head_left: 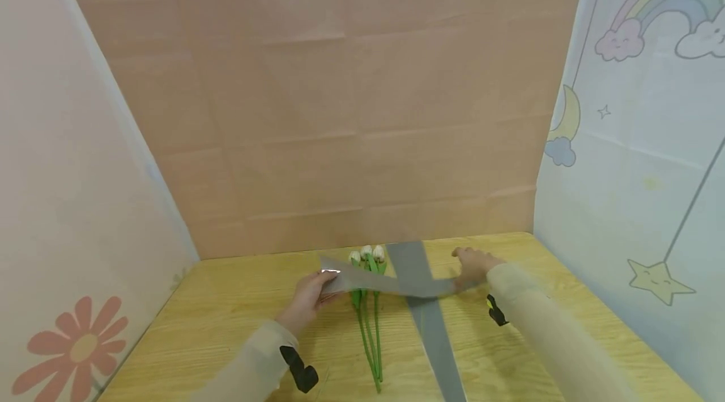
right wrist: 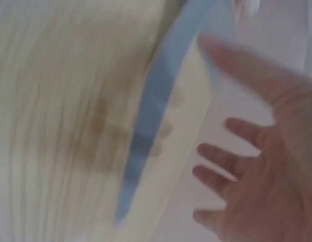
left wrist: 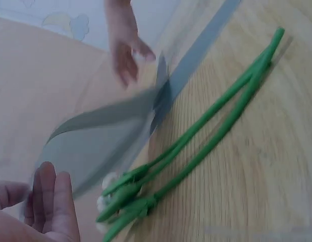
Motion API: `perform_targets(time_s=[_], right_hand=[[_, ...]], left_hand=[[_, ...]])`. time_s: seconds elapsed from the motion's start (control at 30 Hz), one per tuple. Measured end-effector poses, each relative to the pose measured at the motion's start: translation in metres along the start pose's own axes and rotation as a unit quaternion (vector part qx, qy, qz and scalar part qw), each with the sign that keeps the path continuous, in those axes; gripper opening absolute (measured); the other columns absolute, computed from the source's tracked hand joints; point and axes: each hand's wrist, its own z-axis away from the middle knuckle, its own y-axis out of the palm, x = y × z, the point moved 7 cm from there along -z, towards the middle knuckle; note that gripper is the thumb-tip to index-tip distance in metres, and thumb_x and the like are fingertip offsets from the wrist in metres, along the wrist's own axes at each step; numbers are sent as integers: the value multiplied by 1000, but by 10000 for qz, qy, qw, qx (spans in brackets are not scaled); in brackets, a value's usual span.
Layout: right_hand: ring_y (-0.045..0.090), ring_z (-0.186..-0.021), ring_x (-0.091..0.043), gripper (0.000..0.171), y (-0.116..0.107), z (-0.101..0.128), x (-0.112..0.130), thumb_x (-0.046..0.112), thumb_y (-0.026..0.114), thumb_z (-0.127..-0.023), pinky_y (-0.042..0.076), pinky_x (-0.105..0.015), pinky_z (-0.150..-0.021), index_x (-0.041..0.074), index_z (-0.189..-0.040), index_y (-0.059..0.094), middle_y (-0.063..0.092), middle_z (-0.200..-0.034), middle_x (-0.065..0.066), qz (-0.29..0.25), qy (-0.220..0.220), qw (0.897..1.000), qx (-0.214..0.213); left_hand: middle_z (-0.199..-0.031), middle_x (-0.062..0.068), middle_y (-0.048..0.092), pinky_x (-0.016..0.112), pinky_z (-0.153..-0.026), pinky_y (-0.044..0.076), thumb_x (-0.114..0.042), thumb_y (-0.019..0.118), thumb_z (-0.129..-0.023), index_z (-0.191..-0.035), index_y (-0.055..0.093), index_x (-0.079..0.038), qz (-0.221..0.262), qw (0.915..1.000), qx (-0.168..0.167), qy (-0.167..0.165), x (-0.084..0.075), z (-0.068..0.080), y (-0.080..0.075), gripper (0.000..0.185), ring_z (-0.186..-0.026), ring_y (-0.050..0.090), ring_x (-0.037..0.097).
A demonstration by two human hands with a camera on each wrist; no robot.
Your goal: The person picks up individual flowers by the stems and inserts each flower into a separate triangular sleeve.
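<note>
My left hand (head_left: 308, 298) pinches one end of a wide, grey ribbon-like strip (head_left: 376, 280) and holds it over the tulips, so it bows across them. From there the strip runs right, over a second grey length (head_left: 438, 333) lying flat on the table, towards my right hand (head_left: 474, 265). That hand has its fingers spread in the right wrist view, with the blurred thumb overlapping the strip (right wrist: 153, 106). Three artificial tulips with white buds (head_left: 378, 255) and green stems (left wrist: 196, 160) lie side by side, left of the flat length.
The wooden table (head_left: 226, 320) ends at a pinkish-brown cloth backdrop (head_left: 351, 94). Pale printed sheets stand at both sides, the right one (head_left: 623, 201) with a star and rainbow. A black wrist strap (head_left: 297, 367) is on my left sleeve.
</note>
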Motion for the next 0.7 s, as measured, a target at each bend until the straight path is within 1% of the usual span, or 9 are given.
perform_targets(time_s=[0.03,0.1,0.2,0.3,0.37,0.43,0.53,0.57,0.7], right_hand=[[38,-130,-49,92,8,-2,15,31,81,-78,32,-66,-102,-3,-146,29,37,-145,-30,-109,-193,9997,66],[25,-138,-49,111,25,-6,50,35,85,-73,27,-67,-106,1,-152,15,22,-153,-30,-617,-888,9939,229],[11,-145,-45,124,43,-8,99,33,88,-70,21,-67,-110,10,-155,1,6,-159,-23,-1502,-1882,9699,373],[12,-146,-41,129,52,-10,129,30,89,-69,24,-66,-109,20,-156,-6,8,-160,-15,-2011,-2464,9478,213],[17,-145,-38,131,53,-11,138,25,90,-68,25,-63,-110,24,-155,-8,14,-158,-12,-2267,-2597,9387,-1],[24,-142,-36,131,52,-13,141,22,90,-67,29,-61,-109,26,-155,-7,23,-154,-12,-2330,-2659,9350,-281],[32,-139,-35,129,49,-13,139,19,90,-67,30,-60,-108,27,-155,-4,31,-148,-15,-2308,-2697,9326,-652],[34,-137,-36,127,48,-13,139,18,89,-68,31,-61,-107,25,-155,-3,34,-147,-17,-2258,-2743,9316,-767],[41,-132,-36,120,50,-10,136,17,85,-74,38,-58,-103,21,-155,-2,39,-142,-19,-2070,-2771,9319,-1091]], left_hand=[[-118,20,59,40,-89,54,-14,53,-99,-134,43,12,-17,9999,167,-25,3,0,7,45,-95,65,22],[-125,23,54,37,-89,54,-14,50,-100,-138,38,12,-1,9987,514,-63,5,0,21,48,-102,62,23],[-132,27,49,31,-85,55,-16,50,-99,-141,34,12,-130,9960,885,-6,3,1,40,53,-106,60,24],[-128,24,55,27,-81,55,-20,50,-99,-139,37,12,-283,9937,1074,157,-6,4,55,53,-101,63,20],[-122,18,60,27,-81,55,-21,49,-100,-138,39,12,-244,9927,1160,232,-11,6,63,52,-97,65,16],[-114,13,65,25,-79,55,-22,48,-101,-136,42,12,-180,9923,1194,283,-15,8,68,49,-93,66,12],[-107,6,68,25,-77,55,-23,51,-101,-132,48,11,-136,9918,1225,335,-18,9,73,46,-90,67,11],[-106,4,67,24,-76,54,-24,52,-100,-129,51,10,-180,9916,1227,356,-17,9,73,44,-90,66,11],[-107,2,66,27,-79,53,-30,60,-97,-121,59,5,-291,9911,1234,414,-12,8,71,42,-92,63,12]])
